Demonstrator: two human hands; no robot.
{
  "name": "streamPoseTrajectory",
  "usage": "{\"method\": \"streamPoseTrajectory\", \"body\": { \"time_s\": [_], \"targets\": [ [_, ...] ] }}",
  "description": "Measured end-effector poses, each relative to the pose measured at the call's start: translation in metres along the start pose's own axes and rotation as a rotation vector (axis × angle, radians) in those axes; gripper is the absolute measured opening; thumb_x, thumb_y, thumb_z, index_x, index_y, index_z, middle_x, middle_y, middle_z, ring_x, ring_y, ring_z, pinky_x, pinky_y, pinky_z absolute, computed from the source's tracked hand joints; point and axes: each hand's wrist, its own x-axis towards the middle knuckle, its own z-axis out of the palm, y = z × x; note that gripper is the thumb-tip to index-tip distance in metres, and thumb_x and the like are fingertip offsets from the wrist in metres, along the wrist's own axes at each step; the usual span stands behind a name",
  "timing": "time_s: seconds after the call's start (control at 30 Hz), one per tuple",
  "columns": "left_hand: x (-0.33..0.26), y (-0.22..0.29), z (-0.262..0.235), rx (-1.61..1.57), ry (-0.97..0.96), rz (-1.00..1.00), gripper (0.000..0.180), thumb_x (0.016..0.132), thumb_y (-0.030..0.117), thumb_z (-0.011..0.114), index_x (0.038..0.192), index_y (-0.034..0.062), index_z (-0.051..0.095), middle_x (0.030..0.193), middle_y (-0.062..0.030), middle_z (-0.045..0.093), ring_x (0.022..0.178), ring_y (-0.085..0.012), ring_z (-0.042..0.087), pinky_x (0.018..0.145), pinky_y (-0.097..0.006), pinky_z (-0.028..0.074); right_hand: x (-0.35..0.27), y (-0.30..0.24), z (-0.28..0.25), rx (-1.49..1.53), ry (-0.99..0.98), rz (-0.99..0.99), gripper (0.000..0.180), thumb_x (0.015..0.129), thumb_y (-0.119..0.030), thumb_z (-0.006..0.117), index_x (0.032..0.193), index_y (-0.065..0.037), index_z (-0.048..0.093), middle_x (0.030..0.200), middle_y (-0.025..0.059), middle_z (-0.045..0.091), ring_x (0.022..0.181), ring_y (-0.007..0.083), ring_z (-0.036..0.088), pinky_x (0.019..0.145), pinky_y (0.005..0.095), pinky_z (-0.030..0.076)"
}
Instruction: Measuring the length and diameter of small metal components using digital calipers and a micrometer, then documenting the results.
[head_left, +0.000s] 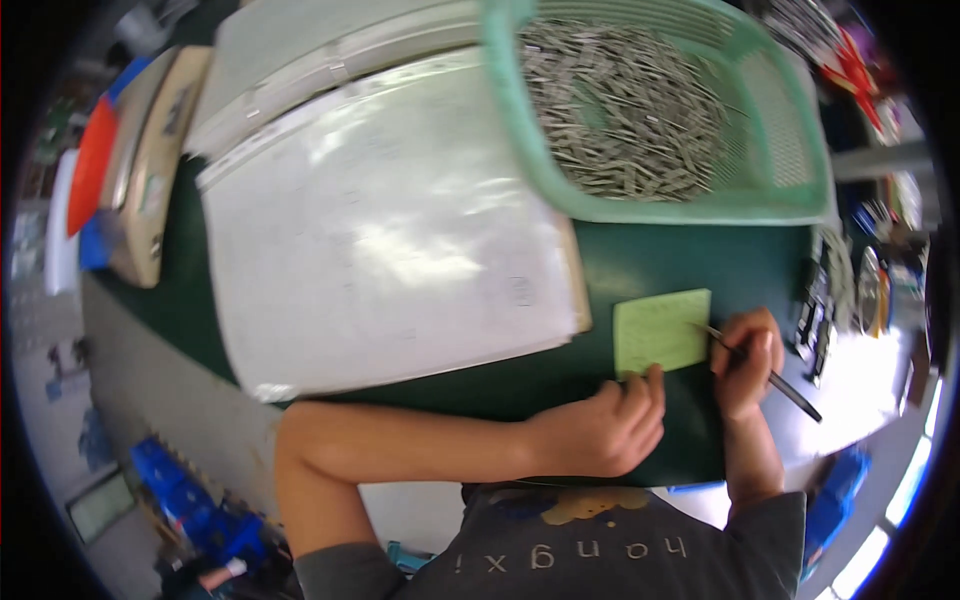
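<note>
A light green sticky note pad [655,335] lies on the dark green tabletop in front of me, towards the right. My right hand [745,362] is closed round a dark pen [797,397], whose tip meets the note's right part. The fingertips of my left hand [603,428] rest at the note's lower edge, with the fingers bent and close together. Its palm side is hidden, but I see nothing held in it. Left of the note spreads an open ring binder [400,240] with papers in clear plastic sleeves.
A green plastic basket [690,210] of many small metal pieces [630,110] stands at the back right, partly beside the binder. A beige device [160,170] sits at the far left. Black clips or tools [818,310] lie at the right edge, near a red object [855,75].
</note>
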Motion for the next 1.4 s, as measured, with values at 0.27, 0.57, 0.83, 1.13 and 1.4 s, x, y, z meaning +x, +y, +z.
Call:
{"method": "streamPoseTrajectory", "body": {
  "time_s": [0.27, 0.57, 0.83, 1.13, 1.4],
  "targets": [
    [-0.0042, 0.0073, 0.0072, 0.036, 0.068, -0.033, 0.017, 0.068, 0.016, 0.05, 0.07, 0.0002, 0.058, 0.089, -0.0189, 0.06, 0.071, -0.0213, 0.05, 0.048, -0.022, 0.038, 0.0023, 0.0002, 0.0077, -0.078, -0.051, -0.03, 0.026, 0.087, -0.025, 0.042, 0.07, -0.005, 0.041, 0.054, 0.0008, 0.039, 0.038, 0.0043, 0.029, 0.035, 0.0177, 0.02],
    [-0.0039, 0.005, 0.005, 0.038, 0.074, -0.035, 0.018, 0.067, 0.017, 0.05, 0.068, 0.0008, 0.057, 0.089, -0.0191, 0.059, 0.07, -0.0214, 0.05, 0.048, -0.022, 0.038, 0.0046, -0.0025, 0.0102, -0.087, -0.05, -0.038, 0.025, 0.086, -0.024, 0.043, 0.07, -0.005, 0.041, 0.054, 0.0008, 0.039, 0.039, 0.0042, 0.029, 0.036, 0.0177, 0.019],
    [-0.0041, 0.0065, 0.0064, 0.009, 0.098, -0.047, 0.018, 0.067, 0.017, 0.05, 0.067, 0.0012, 0.057, 0.09, -0.0198, 0.059, 0.07, -0.0221, 0.051, 0.048, -0.022, 0.039, 0.0039, -0.0023, 0.0072, -0.066, -0.077, -0.012, 0.021, 0.086, -0.02, 0.045, 0.073, -0.003, 0.043, 0.057, 0.0026, 0.044, 0.04, 0.0042, 0.033, 0.038, 0.0173, 0.024],
    [-0.0038, 0.0073, 0.0061, 0.005, 0.109, -0.049, 0.018, 0.067, 0.017, 0.05, 0.067, 0.001, 0.058, 0.091, -0.0194, 0.059, 0.069, -0.0225, 0.052, 0.047, -0.022, 0.039, 0.004, -0.0024, 0.0102, -0.095, -0.066, -0.06, 0.023, 0.087, -0.023, 0.043, 0.072, -0.006, 0.042, 0.056, 0.0008, 0.041, 0.039, 0.0036, 0.03, 0.036, 0.0168, 0.02],
    [-0.0043, 0.008, 0.006, 0.0, 0.108, -0.061, 0.017, 0.067, 0.016, 0.05, 0.068, 0.0011, 0.058, 0.089, -0.0181, 0.059, 0.07, -0.0226, 0.053, 0.046, -0.022, 0.04, 0.0031, -0.003, 0.0106, -0.117, -0.064, -0.018, 0.021, 0.086, -0.021, 0.043, 0.072, -0.006, 0.042, 0.056, 0.0009, 0.041, 0.04, 0.0035, 0.03, 0.036, 0.0169, 0.021]
  ]
}}
